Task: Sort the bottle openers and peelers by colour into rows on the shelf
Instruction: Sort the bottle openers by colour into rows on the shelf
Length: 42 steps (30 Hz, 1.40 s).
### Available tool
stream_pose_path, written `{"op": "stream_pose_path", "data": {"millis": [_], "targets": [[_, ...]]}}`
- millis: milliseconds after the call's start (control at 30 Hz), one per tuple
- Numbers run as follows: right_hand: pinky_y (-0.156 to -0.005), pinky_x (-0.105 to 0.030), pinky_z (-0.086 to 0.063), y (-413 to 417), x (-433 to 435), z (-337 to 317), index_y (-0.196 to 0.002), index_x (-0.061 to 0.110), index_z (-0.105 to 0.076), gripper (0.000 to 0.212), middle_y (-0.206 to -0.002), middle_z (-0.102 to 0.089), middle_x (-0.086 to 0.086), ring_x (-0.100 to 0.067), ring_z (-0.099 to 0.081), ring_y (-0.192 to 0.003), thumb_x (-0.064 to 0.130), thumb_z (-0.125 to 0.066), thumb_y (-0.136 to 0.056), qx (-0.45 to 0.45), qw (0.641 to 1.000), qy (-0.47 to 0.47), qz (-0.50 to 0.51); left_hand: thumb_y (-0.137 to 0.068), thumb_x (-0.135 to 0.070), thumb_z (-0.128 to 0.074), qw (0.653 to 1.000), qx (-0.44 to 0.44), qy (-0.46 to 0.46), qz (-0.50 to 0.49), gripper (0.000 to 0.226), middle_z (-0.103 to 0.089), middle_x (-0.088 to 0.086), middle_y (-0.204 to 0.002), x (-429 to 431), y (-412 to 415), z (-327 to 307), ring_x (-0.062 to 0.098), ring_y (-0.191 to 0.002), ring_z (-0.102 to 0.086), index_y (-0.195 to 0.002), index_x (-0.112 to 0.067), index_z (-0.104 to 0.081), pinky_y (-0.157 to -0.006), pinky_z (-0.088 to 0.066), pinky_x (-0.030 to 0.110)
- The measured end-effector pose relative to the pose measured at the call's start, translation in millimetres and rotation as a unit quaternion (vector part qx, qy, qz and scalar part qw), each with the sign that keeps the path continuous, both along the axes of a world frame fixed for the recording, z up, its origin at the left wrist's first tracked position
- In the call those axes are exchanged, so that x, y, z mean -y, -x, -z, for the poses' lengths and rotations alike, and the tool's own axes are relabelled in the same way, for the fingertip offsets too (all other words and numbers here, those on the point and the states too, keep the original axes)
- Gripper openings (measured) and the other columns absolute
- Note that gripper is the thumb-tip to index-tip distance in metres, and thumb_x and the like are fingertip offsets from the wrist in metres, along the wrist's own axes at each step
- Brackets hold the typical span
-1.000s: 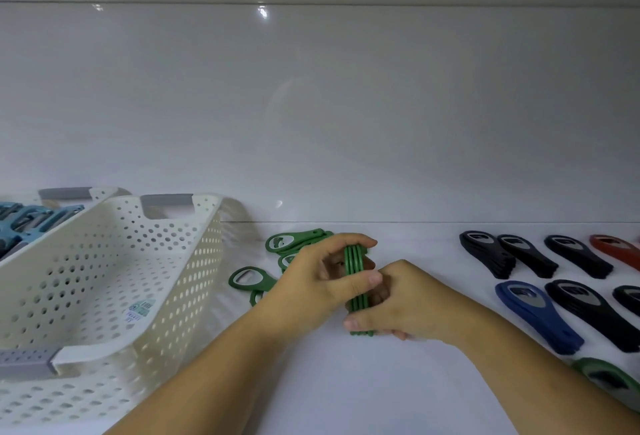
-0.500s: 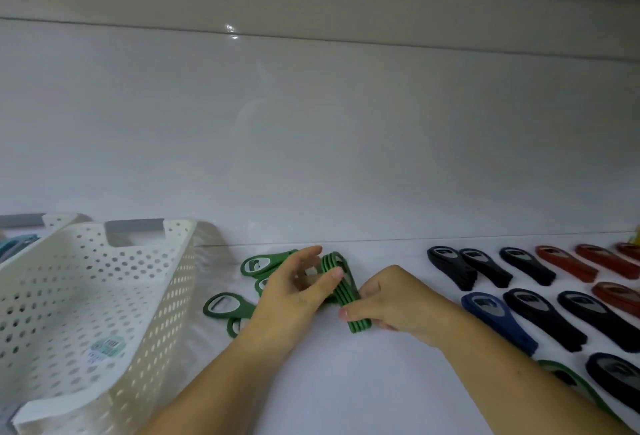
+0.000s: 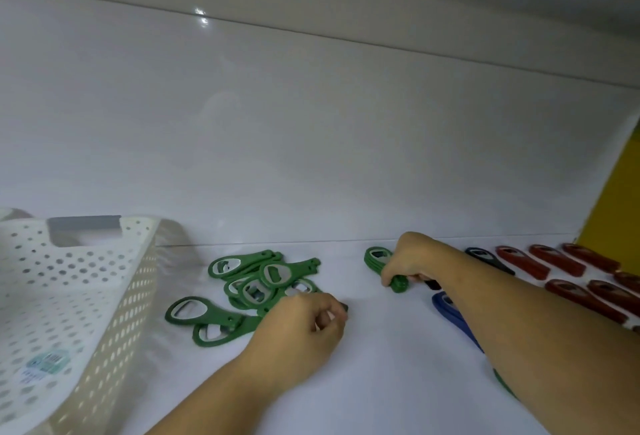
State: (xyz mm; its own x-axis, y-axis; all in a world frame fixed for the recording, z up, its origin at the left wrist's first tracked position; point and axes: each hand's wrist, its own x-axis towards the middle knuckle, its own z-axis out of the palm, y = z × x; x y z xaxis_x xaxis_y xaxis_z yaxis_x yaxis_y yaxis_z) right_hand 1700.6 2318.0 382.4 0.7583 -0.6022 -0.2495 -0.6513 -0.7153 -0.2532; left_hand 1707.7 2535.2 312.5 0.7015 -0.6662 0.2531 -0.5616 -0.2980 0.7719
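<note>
The person's right hand (image 3: 410,261) is clenched round a small stack of green openers (image 3: 375,258), all pressed flat together, their ringed heads pointing toward the back wall (image 3: 311,123) and the handle ends poking out below the fingers. The stack sits low, at or just above the white shelf (image 3: 381,348); I can't tell whether it touches.

The left hand (image 3: 301,327) is at the near edge of a loose pile of green openers (image 3: 256,278), well apart from the right hand. Its fingers are curled under, right against the pile (whether they actually pinch one, I cannot tell from here). The pile is a jumble, openers overlapping at odd angles, two of them lying a bit apart at the near left.

Left of the pile stands a white perforated basket (image 3: 86,296) with a grey handle (image 3: 85,225), just beside the nearest openers.

To the right, past the right forearm, red openers (image 3: 519,261) lie in two rows, with a black opener (image 3: 485,256) beside them at the back. A blue opener (image 3: 450,313) shows partly from behind the forearm.
</note>
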Motion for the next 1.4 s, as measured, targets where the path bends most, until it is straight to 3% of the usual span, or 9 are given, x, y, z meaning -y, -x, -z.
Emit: {"op": "stream_pose_path", "data": {"millis": [333, 567, 667, 767, 833, 1067, 1167, 1267, 1400], "targets": [[-0.049, -0.023, -0.035, -1, 3, -1, -0.070, 0.009, -0.050, 0.043, -0.065, -0.050, -0.004, -0.014, -0.046, -0.057, 0.042, -0.078, -0.071, -0.004, 1.000, 0.014, -0.016, -0.085, -0.009, -0.049, 1.000, -0.021, -0.013, 0.009, 0.031, -0.058, -0.011, -0.065, -3, 1, -3, 0.005, -0.059, -0.052, -0.079, -0.037, -0.060, -0.058, -0.042, 0.017], [-0.053, -0.027, -0.031, -3, -47, 18, -0.051, 0.012, -0.042, 0.044, -0.052, -0.041, -0.006, -0.020, -0.042, -0.055, 0.034, -0.064, -0.081, 0.263, 0.963, -0.048, -0.025, -0.082, 0.004, -0.047, 0.990, -0.094, 0.098, -0.033, 0.036, -0.055, 0.000, -0.061, -6, 2, -10, 0.007, -0.048, -0.041, -0.072, -0.025, -0.065, -0.047, -0.033, 0.015], [-0.068, -0.026, -0.048, -5, -79, 48, -0.083, 0.016, -0.070, 0.011, -0.087, -0.066, -0.003, -0.015, -0.057, -0.080, 0.026, -0.065, -0.082, 0.306, 0.943, -0.104, -0.077, -0.083, 0.004, -0.048, 0.970, -0.134, 0.179, -0.098, 0.032, -0.054, 0.005, -0.059, -6, 1, -14, 0.010, -0.048, -0.039, -0.070, -0.017, -0.068, -0.046, -0.032, 0.015], [-0.102, -0.025, -0.036, -12, -84, 67, -0.130, 0.026, -0.054, 0.041, -0.136, -0.045, 0.006, -0.014, -0.040, -0.125, 0.027, -0.059, -0.089, 0.286, 0.940, -0.043, -0.183, -0.082, 0.003, -0.051, 0.934, -0.157, 0.266, -0.182, 0.033, -0.055, 0.000, -0.052, -11, -6, -18, 0.013, -0.050, -0.045, -0.063, -0.018, -0.068, -0.048, -0.038, 0.021], [-0.108, -0.030, -0.030, -16, -83, 67, -0.135, 0.033, -0.049, 0.043, -0.141, -0.042, 0.012, -0.015, -0.033, -0.131, 0.025, -0.052, -0.093, 0.271, 0.931, -0.011, -0.244, -0.085, 0.007, -0.049, 0.912, -0.179, 0.301, -0.213, 0.030, -0.053, -0.003, -0.048, -13, -10, -21, 0.009, -0.044, -0.045, -0.067, -0.011, -0.065, -0.042, -0.035, 0.017], [-0.072, -0.023, -0.045, -14, -78, 67, -0.092, 0.021, -0.071, 0.008, -0.087, -0.063, 0.007, -0.012, -0.059, -0.083, 0.025, -0.068, -0.086, 0.348, 0.915, -0.076, -0.189, -0.087, 0.005, -0.046, 0.875, -0.181, 0.352, -0.279, 0.025, -0.053, -0.004, -0.052, -20, -20, -26, 0.012, -0.047, -0.045, -0.076, -0.010, -0.062, -0.046, -0.038, 0.020], [-0.053, -0.028, -0.034, -11, -76, 60, -0.068, 0.003, -0.061, 0.031, -0.057, -0.053, -0.007, -0.017, -0.043, -0.055, 0.023, -0.058, -0.092, 0.399, 0.900, -0.075, -0.158, -0.092, -0.002, -0.049, 0.849, -0.219, 0.384, -0.291, 0.015, -0.061, 0.002, -0.074, -25, -26, -28, 0.014, -0.062, -0.058, -0.096, -0.011, -0.061, -0.062, -0.048, 0.024], [-0.056, -0.031, -0.042, -7, -80, 51, -0.077, -0.004, -0.064, 0.030, -0.065, -0.058, -0.022, -0.027, -0.044, -0.055, 0.021, -0.057, -0.092, 0.447, 0.866, -0.183, -0.130, -0.093, -0.013, -0.056, 0.835, -0.297, 0.379, -0.266, 0.032, -0.063, 0.008, -0.099, -21, -27, -27, 0.016, -0.084, -0.064, -0.124, -0.011, -0.052, -0.080, -0.051, 0.027], [-0.050, -0.017, -0.045, 8, -102, 44, -0.078, 0.015, -0.072, 0.018, -0.057, -0.061, 0.003, -0.003, -0.051, -0.046, 0.013, -0.060, -0.091, 0.419, 0.828, -0.336, -0.163, -0.093, -0.018, -0.056, 0.859, -0.390, 0.311, -0.119, 0.033, -0.067, 0.018, -0.114, -22, -20, -28, 0.026, -0.108, -0.063, -0.124, -0.005, -0.055, -0.097, -0.049, 0.035]]}}
